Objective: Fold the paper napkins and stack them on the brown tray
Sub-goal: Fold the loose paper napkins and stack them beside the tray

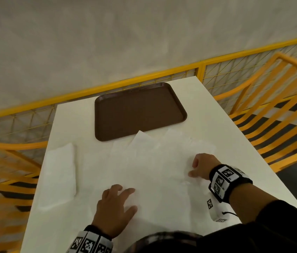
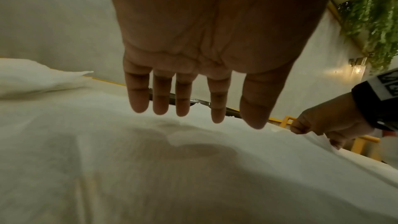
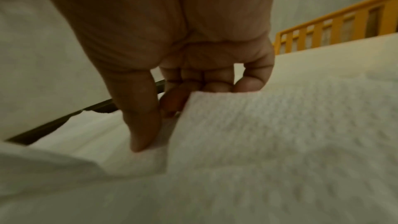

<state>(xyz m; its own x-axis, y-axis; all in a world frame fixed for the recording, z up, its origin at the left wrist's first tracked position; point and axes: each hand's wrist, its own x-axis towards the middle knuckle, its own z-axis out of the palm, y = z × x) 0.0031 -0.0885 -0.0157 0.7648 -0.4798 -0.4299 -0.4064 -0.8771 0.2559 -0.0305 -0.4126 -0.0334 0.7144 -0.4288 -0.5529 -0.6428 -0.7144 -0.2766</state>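
A brown tray (image 1: 138, 110) lies bare at the far middle of the white table (image 1: 217, 110). White paper napkins (image 1: 155, 167) are spread overlapping in front of it. My left hand (image 1: 115, 207) hovers flat with straight fingers (image 2: 183, 98) just above the near napkin (image 2: 150, 168). My right hand (image 1: 200, 166) pinches the edge of a napkin (image 3: 269, 134) between thumb (image 3: 140, 117) and curled fingers, lifting it slightly. A folded napkin (image 1: 60, 174) lies apart at the table's left side.
Yellow wire fencing (image 1: 235, 70) runs behind the table, and yellow slatted chairs (image 1: 275, 114) stand at both sides. A small white tagged device (image 1: 215, 210) hangs below my right wrist near the table's front right.
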